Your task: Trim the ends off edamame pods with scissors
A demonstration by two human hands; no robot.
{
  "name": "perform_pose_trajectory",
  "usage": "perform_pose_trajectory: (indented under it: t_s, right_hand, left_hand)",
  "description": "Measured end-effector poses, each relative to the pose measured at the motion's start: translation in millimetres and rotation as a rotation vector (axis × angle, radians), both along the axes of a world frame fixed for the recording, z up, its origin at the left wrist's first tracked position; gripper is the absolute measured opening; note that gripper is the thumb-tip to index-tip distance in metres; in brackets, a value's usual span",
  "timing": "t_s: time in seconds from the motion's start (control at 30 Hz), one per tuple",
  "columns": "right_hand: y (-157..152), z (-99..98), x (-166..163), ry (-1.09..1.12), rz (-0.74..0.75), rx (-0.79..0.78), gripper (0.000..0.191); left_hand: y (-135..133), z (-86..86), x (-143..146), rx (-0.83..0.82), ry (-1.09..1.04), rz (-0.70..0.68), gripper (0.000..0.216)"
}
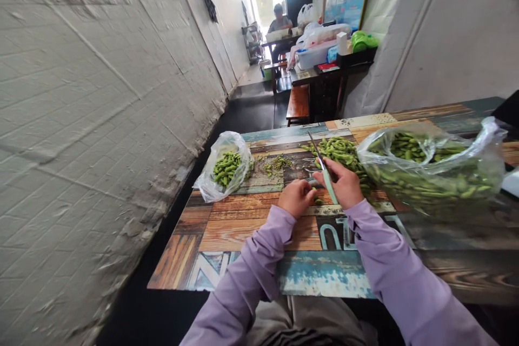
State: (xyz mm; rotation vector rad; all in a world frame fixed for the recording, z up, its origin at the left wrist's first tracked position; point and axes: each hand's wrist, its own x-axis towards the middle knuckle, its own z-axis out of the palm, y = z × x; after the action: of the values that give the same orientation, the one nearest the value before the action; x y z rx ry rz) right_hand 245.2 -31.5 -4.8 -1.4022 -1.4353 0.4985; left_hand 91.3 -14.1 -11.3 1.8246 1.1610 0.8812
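My right hand [344, 181] is closed around scissors [329, 186] with pale green handles, their blades pointing away from me. Close by on its left, my left hand [297, 197] is curled with fingertips pinched on a green soybean pod [317, 201], mostly hidden by the fingers. Just beyond the scissors lies a loose pile of green soybean pods [338, 150]. Small trimmed pod ends [278, 164] are scattered on the table left of the pile. An open clear plastic bag [239, 146] at the left holds some pods. A larger clear bag [438, 184] full of pods sits on the right.
The wood-patterned table [239, 230] has its left edge beside a white brick-patterned wall [81, 119]. Behind it stand a wooden bench [298, 101] and another table with a white plastic box [314, 58] and bags. A person [279, 20] sits farther back near the bright doorway.
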Motion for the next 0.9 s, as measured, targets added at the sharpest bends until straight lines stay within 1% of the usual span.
perform_pose_trajectory:
  t_s: [0.07,0.13,0.23,0.3,0.37,0.4,0.5,0.57,0.7,0.77,0.9]
  right_hand:
    - [0.6,0.1,-1.2,0.021,-0.01,-0.019,0.049]
    - [0.6,1.3,-2.0,0.028,-0.015,-0.027,0.048]
    - [-0.2,4.0,-2.8,0.025,-0.017,-0.011,0.047]
    - [-0.8,5.8,-3.2,0.028,-0.017,-0.004,0.046]
    - [-1.4,6.5,-3.8,0.026,-0.015,-0.003,0.046]
    - [-1.6,6.2,-4.3,0.018,-0.014,-0.001,0.046]
    - [-2.3,3.0,-7.0,-0.027,0.012,0.023,0.047]
    - [-2.8,-0.6,-9.3,-0.065,0.049,0.045,0.047]
    - [-3.4,-7.7,-13.1,-0.177,0.161,0.045,0.048]
    - [-3.2,-11.0,-13.8,-0.227,0.21,0.022,0.048]
    - [-3.1,-15.6,-13.9,-0.295,0.252,-0.007,0.047]
  left_hand:
    - [-1.2,-1.8,9.4,0.051,0.065,0.037,0.02]
    - [-2.3,-2.5,16.3,0.059,0.068,0.049,0.023]
    - [-2.1,-0.7,18.3,0.062,0.053,-0.005,0.022]
    - [0.0,2.2,12.0,0.051,-0.008,-0.025,0.018]
    - [3.2,5.7,-0.3,-0.02,-0.152,-0.005,0.016]
    - [4.8,7.3,-7.8,-0.086,-0.238,0.012,0.017]
    - [6.8,10.0,-29.9,-0.31,-0.459,0.066,0.028]
    - [5.6,9.4,-39.7,-0.391,-0.553,0.104,0.034]
    - [1.7,5.3,-44.9,-0.466,-0.633,0.106,0.041]
    - [1.1,4.3,-44.5,-0.498,-0.676,0.092,0.039]
    - [1.4,4.3,-46.3,-0.511,-0.706,0.096,0.035]
